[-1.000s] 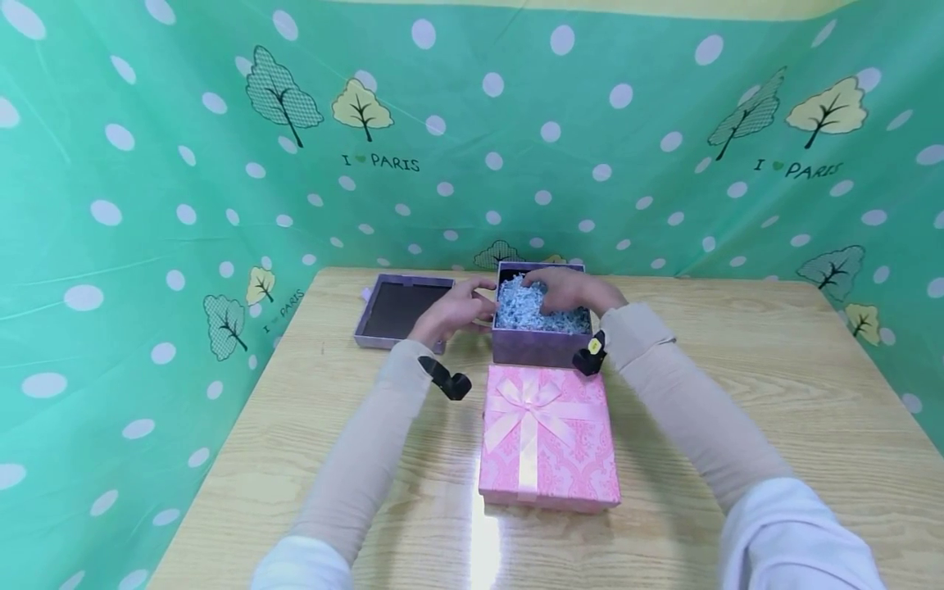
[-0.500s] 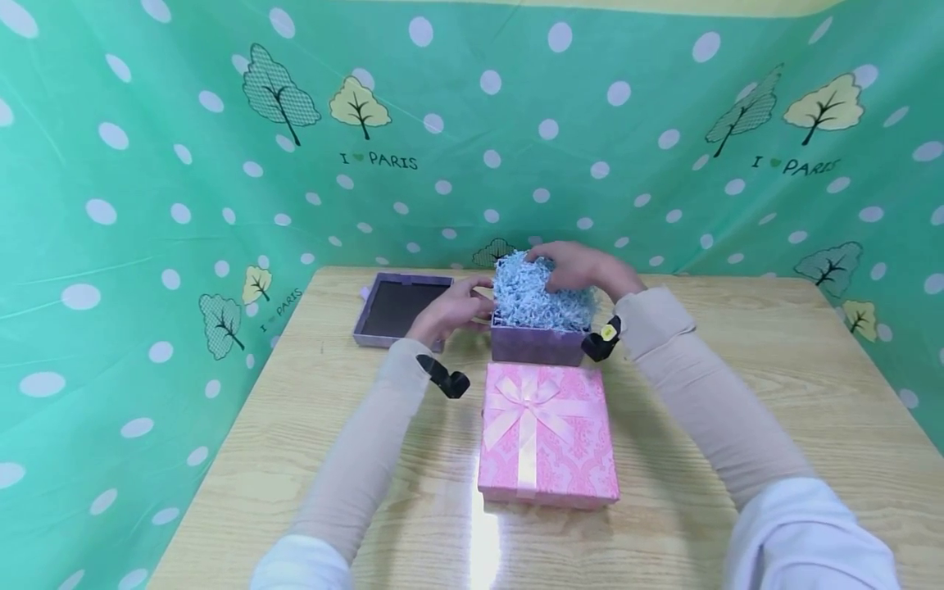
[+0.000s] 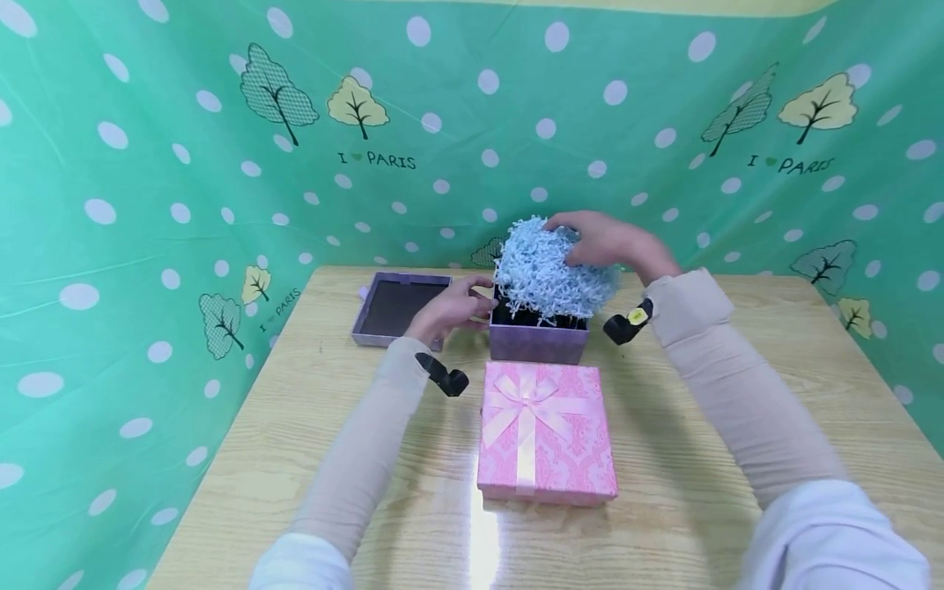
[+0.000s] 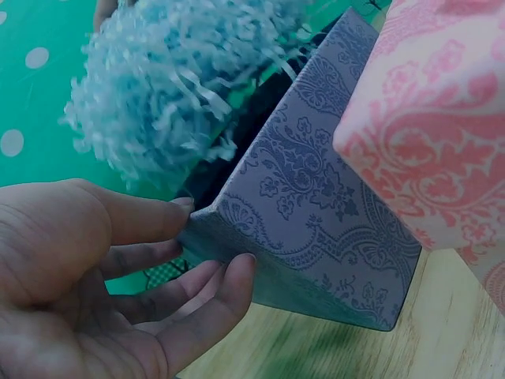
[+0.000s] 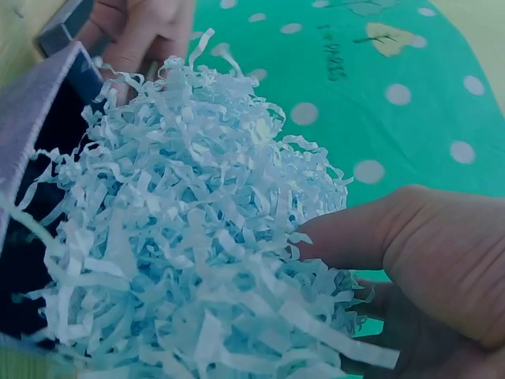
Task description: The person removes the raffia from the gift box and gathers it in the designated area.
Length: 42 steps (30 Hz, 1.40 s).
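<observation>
Pale blue shredded paper hangs in a fluffy clump over the purple patterned box. My right hand grips the clump from above and the right. In the right wrist view, the thumb sinks into the strands, partly hiding the other fingers. My left hand rests against the box's left side. The left wrist view has one digit at the rim's corner and bent fingers against the outer wall. The box's dark inside shows below the paper.
Directly in front of the purple box stands a pink patterned gift box with a ribbon bow. The purple lid lies dark side up at the left, behind my left forearm. A green dotted cloth hangs behind the wooden table.
My right hand has risen out of the purple box and moved right, lifting the shredded paper with it. The left hand has stayed at the box's left side.
</observation>
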{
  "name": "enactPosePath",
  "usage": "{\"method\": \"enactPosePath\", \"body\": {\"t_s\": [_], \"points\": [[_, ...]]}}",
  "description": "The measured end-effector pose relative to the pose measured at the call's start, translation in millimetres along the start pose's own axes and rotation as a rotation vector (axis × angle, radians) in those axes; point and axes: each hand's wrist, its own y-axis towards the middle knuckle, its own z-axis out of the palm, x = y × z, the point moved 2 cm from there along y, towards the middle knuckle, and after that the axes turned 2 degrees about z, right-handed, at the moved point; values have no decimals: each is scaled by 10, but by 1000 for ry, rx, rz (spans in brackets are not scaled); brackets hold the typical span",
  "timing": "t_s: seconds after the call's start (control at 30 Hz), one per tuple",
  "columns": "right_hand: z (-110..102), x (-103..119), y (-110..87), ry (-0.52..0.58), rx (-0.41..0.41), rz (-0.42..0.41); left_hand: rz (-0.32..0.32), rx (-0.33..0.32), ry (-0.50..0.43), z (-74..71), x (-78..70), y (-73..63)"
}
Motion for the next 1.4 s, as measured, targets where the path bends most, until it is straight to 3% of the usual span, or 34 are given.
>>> {"method": "enactPosePath", "body": {"t_s": [0.3,0.67,0.87,1.07,1.4], "points": [[-240,-225,-270,68,-42,38,-7,-17,3,7,23,32],[-509,-680,-637,141,-137,94,-6,-9,6,11,5,53],[-588,-924,-827,147,-131,143,-18,-10,-24,-3,-3,33],[-521,-1206,-958,142,-142,171,-11,-14,-17,1,0,31],[-155,-1724,-1025,187,-143,214,-6,-12,-23,12,-5,17]]}}
